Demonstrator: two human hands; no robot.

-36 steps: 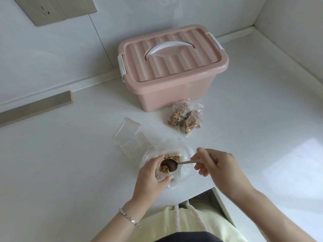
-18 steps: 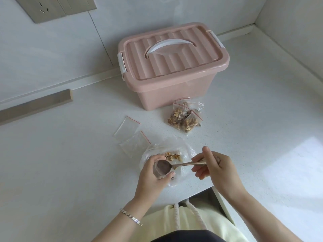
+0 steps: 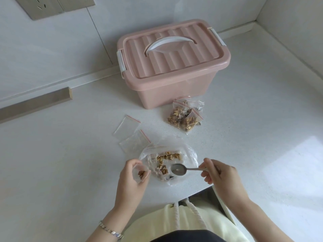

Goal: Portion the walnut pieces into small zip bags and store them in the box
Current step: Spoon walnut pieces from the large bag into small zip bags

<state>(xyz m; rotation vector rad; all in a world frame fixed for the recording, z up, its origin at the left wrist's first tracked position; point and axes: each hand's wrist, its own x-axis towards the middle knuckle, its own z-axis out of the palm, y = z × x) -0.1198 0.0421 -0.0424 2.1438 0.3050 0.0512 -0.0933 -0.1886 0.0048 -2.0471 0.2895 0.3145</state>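
Note:
My left hand (image 3: 132, 179) grips a small clear zip bag (image 3: 140, 173) with a few walnut pieces inside, just left of the big clear plastic bag (image 3: 190, 154) lying on the counter. Loose walnut pieces (image 3: 165, 161) lie in that big bag. My right hand (image 3: 220, 175) pinches the handle of a metal spoon (image 3: 178, 169), whose empty bowl faces up over the big bag. Filled small bags of walnuts (image 3: 185, 117) lie in front of the pink box (image 3: 171, 63), whose lid is closed. Two empty zip bags (image 3: 129, 133) lie to the left.
The white counter's front edge (image 3: 197, 193) runs close to my body. A wall with a power socket (image 3: 43, 6) stands behind the box. A grey strip (image 3: 35, 102) lies along the wall at the left.
The spoon has come out of the small bag and moved right, now empty. My left hand has shifted left with the small bag, which now holds walnut pieces.

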